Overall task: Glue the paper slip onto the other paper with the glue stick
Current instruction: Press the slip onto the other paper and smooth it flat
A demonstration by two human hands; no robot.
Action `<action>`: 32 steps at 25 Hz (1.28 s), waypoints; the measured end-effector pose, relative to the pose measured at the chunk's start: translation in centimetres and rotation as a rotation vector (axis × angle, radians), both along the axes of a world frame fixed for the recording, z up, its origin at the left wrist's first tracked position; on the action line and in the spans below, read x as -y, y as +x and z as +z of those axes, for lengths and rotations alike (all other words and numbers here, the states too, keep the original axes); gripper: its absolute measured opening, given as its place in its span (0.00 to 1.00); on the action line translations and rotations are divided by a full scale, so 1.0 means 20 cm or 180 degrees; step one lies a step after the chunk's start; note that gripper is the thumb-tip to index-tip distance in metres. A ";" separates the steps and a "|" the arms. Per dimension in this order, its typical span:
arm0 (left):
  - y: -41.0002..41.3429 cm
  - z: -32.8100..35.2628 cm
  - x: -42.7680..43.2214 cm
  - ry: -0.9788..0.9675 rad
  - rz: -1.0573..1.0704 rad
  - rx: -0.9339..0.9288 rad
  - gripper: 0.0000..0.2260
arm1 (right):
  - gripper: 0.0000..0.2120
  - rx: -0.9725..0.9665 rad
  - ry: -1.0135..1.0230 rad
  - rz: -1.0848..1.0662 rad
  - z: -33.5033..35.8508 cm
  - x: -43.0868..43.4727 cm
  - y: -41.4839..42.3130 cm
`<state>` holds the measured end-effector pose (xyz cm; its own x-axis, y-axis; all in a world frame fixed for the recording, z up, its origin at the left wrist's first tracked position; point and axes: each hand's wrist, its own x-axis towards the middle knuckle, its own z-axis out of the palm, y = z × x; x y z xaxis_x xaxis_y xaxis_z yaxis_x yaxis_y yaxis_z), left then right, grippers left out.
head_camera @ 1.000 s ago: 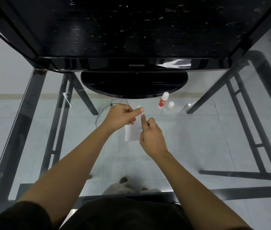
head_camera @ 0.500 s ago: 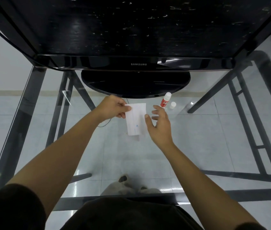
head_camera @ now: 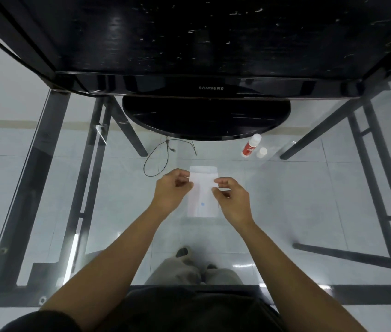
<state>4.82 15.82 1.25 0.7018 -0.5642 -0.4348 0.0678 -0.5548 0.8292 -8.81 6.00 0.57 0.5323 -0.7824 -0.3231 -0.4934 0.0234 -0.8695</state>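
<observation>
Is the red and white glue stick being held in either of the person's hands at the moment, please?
No, the red and white glue stick stands on the glass table, apart from both hands, which pinch the white paper.

Single head-worn wide-angle view, looking forward and steeply down, close over glass table (head_camera: pixel 122 212), monitor (head_camera: pixel 209 44) ahead

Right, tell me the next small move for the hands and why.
Probably lower the paper slip flat onto the paper and press it down. Both the left hand and right hand pinch its ends right over the sheet, while the glue stick stands uncapped and apart near its cap, so gluing looks done.
</observation>
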 end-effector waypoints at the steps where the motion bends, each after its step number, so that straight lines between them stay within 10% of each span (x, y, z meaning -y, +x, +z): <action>1: 0.00 -0.01 0.02 0.0020 -0.0009 0.0125 0.07 | 0.06 -0.0014 -0.0036 0.0004 0.00 0.01 0.01; 32: -0.02 -0.04 0.14 0.0523 -0.0095 0.1067 0.08 | 0.10 -0.0490 -0.0568 0.0055 -0.12 0.08 0.12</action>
